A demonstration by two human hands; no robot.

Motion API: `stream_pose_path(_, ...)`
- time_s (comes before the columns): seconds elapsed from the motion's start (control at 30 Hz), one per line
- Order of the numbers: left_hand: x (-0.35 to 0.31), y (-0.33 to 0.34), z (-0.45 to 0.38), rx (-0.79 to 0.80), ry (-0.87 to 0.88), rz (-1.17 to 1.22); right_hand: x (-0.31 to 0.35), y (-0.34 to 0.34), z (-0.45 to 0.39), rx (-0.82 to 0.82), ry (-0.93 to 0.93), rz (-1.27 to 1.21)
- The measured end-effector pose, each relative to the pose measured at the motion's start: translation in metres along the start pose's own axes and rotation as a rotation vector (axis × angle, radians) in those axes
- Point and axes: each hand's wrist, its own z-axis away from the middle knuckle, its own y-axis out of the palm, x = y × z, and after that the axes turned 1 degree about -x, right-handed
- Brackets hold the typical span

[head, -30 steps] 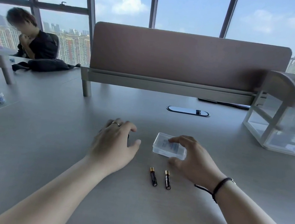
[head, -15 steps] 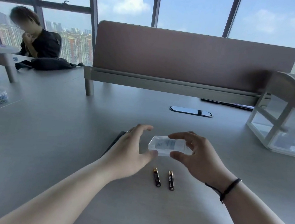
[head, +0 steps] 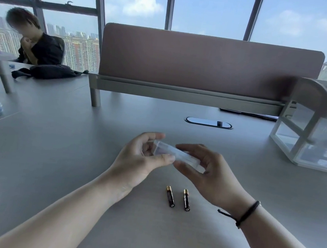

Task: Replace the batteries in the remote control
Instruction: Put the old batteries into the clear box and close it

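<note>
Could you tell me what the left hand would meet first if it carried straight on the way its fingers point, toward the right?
The left hand already grips one end of the clear plastic case. Pushed on to the right, it would most likely meet the right hand, which holds the other end of the case, though depth between them is hard to judge.

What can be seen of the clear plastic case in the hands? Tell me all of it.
The clear plastic case is a small, flat, see-through box with a pale label showing inside or on it. It is held off the grey desk, tilted, between both hands: the left hand pinches its left end and the right hand its right end. Whether it is open cannot be told.
</note>
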Motion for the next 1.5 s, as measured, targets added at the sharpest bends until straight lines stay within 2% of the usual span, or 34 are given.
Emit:
stream_pose_path(0.1,-0.003,0.000,0.003,-0.009,0.061,-0.002,0.006,0.005,0.004,-0.045,-0.059,0.097)
stream_pose_path(0.5,-0.006,-0.001,0.004,0.023,0.097,0.023,0.009,0.004,0.003,-0.013,0.002,-0.015)
stream_pose_path(0.7,0.003,-0.002,0.001,0.069,0.111,-0.019,0.006,0.000,-0.004,-0.157,0.195,-0.465)
stream_pose_path(0.97,0.009,-0.005,-0.001,0.162,0.237,-0.342,0.002,-0.001,-0.010,-0.328,0.369,-0.727)
stream_pose_path(1.13,0.009,-0.005,0.001,0.075,0.255,-0.546,0.004,-0.001,-0.012,-0.334,0.401,-0.766)
stream_pose_path(1.2,0.009,-0.007,0.000,0.020,0.224,-0.583,0.001,-0.002,-0.012,-0.306,0.404,-0.621)
stream_pose_path(1.33,0.014,-0.010,-0.003,-0.060,0.167,-0.627,-0.001,-0.005,-0.008,-0.174,0.350,0.148)
stream_pose_path(1.37,0.015,-0.011,-0.003,-0.077,0.171,-0.651,0.001,-0.006,-0.006,-0.120,0.336,0.273)
stream_pose_path(1.5,0.017,-0.012,-0.004,-0.119,0.185,-0.728,0.011,-0.004,0.004,0.125,0.367,0.403)
